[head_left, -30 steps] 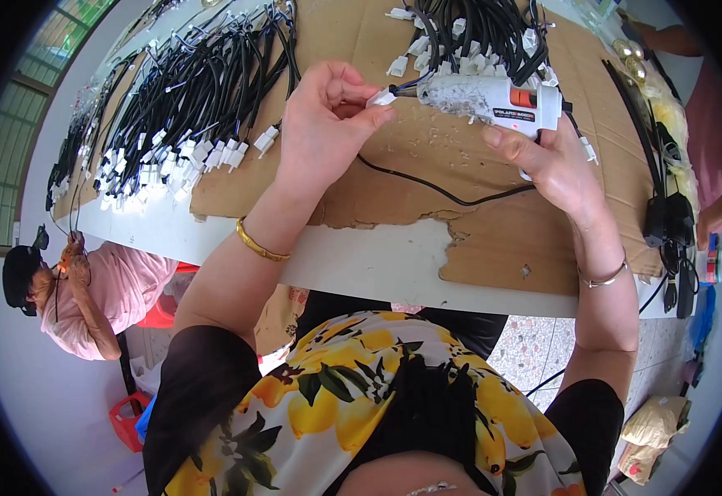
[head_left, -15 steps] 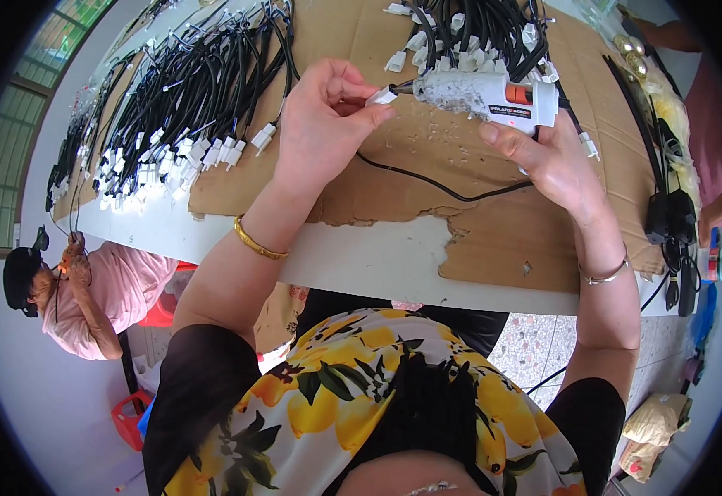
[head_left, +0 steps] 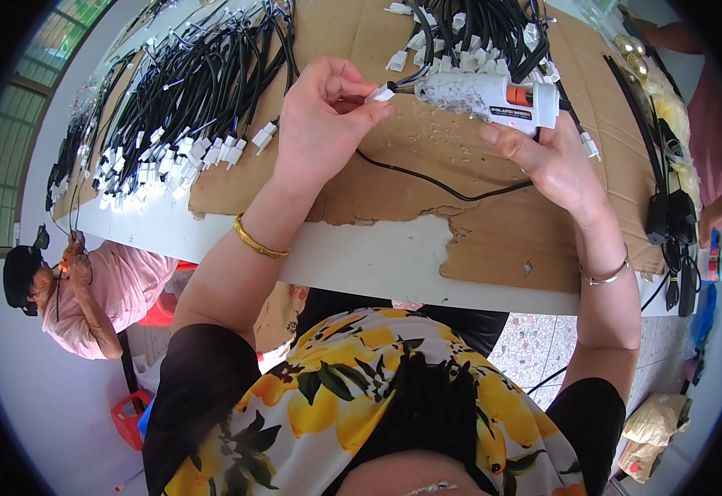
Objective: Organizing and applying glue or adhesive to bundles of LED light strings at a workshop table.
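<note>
Between the thumb and fingers of my left hand (head_left: 328,116) is a small white plug connector (head_left: 381,93), with a dark wire end at its far side. My right hand (head_left: 551,161) grips a white hot glue gun (head_left: 481,101) with an orange part near its back. The gun points left, and its nozzle meets or nearly meets the connector; I cannot tell whether they touch. A black cord (head_left: 435,188) runs across the cardboard (head_left: 352,197) under my hands.
Black cables with white connectors (head_left: 204,99) lie bundled at the left. Another such bunch (head_left: 476,41) lies beyond the glue gun. Black power adapters (head_left: 667,217) sit at the table's right edge. A person in pink (head_left: 113,289) works at the far left; another person's pink clothing (head_left: 712,124) shows at right.
Almost nothing differs. The connector and the glue gun have shifted very slightly; both hands keep their holds.
</note>
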Demonstrator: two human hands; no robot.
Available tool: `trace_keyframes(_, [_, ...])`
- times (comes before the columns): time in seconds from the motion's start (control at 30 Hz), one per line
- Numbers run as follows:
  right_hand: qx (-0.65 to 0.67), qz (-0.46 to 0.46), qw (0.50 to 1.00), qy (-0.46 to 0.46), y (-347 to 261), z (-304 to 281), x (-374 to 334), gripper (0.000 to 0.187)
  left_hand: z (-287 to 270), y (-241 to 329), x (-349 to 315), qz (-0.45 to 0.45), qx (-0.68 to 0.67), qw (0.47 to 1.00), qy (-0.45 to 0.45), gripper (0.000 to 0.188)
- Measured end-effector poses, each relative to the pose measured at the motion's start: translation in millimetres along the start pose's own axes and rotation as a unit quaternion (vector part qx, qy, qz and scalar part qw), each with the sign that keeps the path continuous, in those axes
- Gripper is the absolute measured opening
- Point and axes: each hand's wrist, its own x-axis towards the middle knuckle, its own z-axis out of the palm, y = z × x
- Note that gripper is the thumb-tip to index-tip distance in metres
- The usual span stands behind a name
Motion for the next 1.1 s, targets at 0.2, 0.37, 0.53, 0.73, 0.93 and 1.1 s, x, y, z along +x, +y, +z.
trace_keyframes(0.2, [0.018,-0.012,1.0,-0.002,2.0,1.3,0.6,0.037,0.3,0.2,-0.3,0.001,0.002,1.0,-0.001,0.029])
trace_keyframes(0.37, [0.009,0.004,1.0,0.001,0.5,1.9,0.1,0.038,0.7,1.4,-0.3,-0.005,0.012,1.0,-0.001,0.029])
trace_keyframes(0.53, [0.02,-0.002,1.0,0.008,3.4,1.5,0.3,0.038,1.2,-4.0,0.4,0.006,0.015,1.0,-0.004,0.029])
trace_keyframes(0.73, [0.003,-0.009,1.0,0.006,7.4,0.8,1.7,0.034,1.5,-7.1,0.3,0.017,0.008,1.0,0.0,0.03])
trace_keyframes(0.93, [-0.001,-0.026,1.0,0.013,2.7,1.8,-0.6,0.029,1.7,-5.7,0.3,0.012,0.009,1.0,0.002,0.03])
trace_keyframes(1.1, [0.005,-0.027,1.0,0.013,4.1,1.3,-0.1,0.028,1.1,-5.6,1.0,0.017,-0.003,1.0,-0.003,0.03])
